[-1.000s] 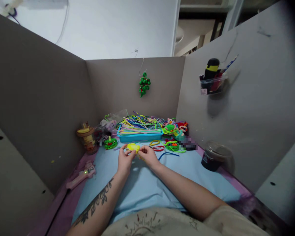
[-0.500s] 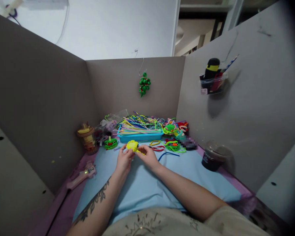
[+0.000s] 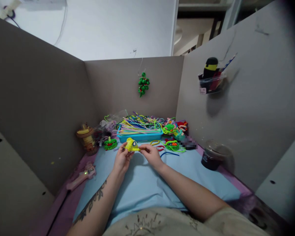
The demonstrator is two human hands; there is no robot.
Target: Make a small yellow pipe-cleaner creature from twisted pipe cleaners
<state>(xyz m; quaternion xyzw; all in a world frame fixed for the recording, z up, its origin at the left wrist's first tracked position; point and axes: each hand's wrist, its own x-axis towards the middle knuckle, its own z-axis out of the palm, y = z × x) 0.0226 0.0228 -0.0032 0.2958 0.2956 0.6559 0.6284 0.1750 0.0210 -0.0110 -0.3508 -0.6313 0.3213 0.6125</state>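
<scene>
A yellow pipe-cleaner figure (image 3: 130, 144) with a round white-and-dark eye is held up over the blue cloth. The fingers of my left hand (image 3: 122, 159) close around its left side. My right hand (image 3: 151, 155) pinches the tip of a short yellow piece sticking out of the figure's lower right. Just beyond the hands lie a yellow loop (image 3: 155, 142), a red strip (image 3: 160, 148) and a dark blue pipe cleaner (image 3: 169, 153). A green pipe-cleaner figure (image 3: 110, 144) sits to the left, and another green one (image 3: 171, 145) to the right.
Behind stands a blue tray (image 3: 140, 136) heaped with pipe cleaners. At left are a lidded cup (image 3: 88, 141) and a pink glue gun (image 3: 82, 177) with a lit light; at right, a dark lidded tub (image 3: 212, 156). Grey panels (image 3: 108, 85) enclose the table.
The yellow figure has turned so its eye now faces me more. My right hand has shifted slightly right, out to the end of the yellow piece.
</scene>
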